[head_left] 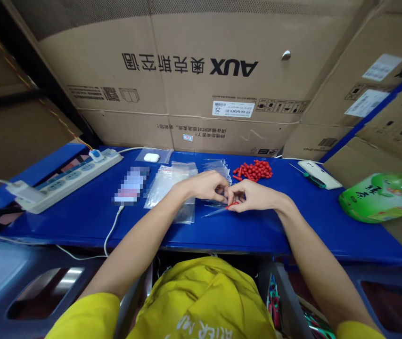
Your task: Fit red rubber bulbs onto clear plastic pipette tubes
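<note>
My right hand [252, 195] is closed in a pinch on a thin clear tube with a red end [232, 206]. Its clear, pointed part slants down to the left above the blue table. Close against those fingertips, my left hand [208, 185] has its fingers curled together; whatever lies between them is hidden. Behind my hands lie a bundle of thin clear tubes [218, 165] and a pile of small red bulb-like pieces [253, 170]. More clear tubes show partly under my fingers. Clear plastic bags [167, 183] are stacked left of my left wrist.
A phone [132, 185] with a charging cable and a power strip [69, 179] lie on the left. A white earphone case [151, 157] sits farther back. On the right are a green-handled screwdriver [314, 180], a white box-like object [319, 173] and a green bottle [381, 195]. Cardboard [186, 33] walls the back.
</note>
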The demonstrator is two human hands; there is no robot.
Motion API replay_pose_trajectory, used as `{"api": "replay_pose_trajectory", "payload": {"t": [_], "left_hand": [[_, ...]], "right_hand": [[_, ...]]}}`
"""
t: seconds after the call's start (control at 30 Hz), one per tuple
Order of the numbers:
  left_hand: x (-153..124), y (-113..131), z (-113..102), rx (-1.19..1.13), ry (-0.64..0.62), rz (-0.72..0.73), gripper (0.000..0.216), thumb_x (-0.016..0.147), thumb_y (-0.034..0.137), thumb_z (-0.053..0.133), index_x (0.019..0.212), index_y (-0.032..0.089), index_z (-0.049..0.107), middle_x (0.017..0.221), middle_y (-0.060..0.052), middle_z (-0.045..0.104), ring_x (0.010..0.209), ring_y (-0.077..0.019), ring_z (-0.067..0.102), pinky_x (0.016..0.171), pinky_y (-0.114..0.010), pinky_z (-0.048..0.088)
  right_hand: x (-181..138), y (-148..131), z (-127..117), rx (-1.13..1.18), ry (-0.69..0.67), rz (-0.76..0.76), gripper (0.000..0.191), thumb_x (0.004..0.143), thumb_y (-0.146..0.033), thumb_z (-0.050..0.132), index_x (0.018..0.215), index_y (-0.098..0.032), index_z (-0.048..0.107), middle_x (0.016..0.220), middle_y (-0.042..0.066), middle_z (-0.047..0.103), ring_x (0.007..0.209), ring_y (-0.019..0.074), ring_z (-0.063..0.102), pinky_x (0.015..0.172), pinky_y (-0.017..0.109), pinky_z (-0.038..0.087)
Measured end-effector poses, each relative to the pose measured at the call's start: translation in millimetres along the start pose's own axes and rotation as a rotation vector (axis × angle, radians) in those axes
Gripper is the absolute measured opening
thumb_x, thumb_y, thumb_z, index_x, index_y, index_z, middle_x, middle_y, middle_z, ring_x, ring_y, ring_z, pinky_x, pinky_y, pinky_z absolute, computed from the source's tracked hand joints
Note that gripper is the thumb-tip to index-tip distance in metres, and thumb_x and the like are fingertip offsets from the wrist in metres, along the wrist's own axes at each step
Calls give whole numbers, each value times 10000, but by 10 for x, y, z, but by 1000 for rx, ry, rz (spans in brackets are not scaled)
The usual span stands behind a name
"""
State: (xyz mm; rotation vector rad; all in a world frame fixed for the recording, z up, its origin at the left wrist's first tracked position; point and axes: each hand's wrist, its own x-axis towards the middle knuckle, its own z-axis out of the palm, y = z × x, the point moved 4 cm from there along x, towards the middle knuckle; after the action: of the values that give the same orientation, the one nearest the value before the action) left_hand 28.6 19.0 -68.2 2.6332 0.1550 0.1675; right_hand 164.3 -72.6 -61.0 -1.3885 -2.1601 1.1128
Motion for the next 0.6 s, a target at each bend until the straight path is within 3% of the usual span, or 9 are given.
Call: {"api": "replay_pose_trajectory", "payload": {"t": [0.27,0.6], "left_hand": [[17,39,139,10,-135,-54,110,731,285,828,818,222,804,777,16,709,648,-117,589,588,-241,348],[15,127,102,223,-56,-79,62,716,210,779,762,251,776,775,11,735,698,-176,625,590,-295,341]], "right_hand": [[-87,110,43,-170,-74,182,212,757,-380,821,744,-191,725,707,10,761,648,160,679,598,249,435],[-57,89,42,-482,-8,224,264,765,-407,848,649,-235,685,637,-24,722,652,169,641,609,282,345]]}}
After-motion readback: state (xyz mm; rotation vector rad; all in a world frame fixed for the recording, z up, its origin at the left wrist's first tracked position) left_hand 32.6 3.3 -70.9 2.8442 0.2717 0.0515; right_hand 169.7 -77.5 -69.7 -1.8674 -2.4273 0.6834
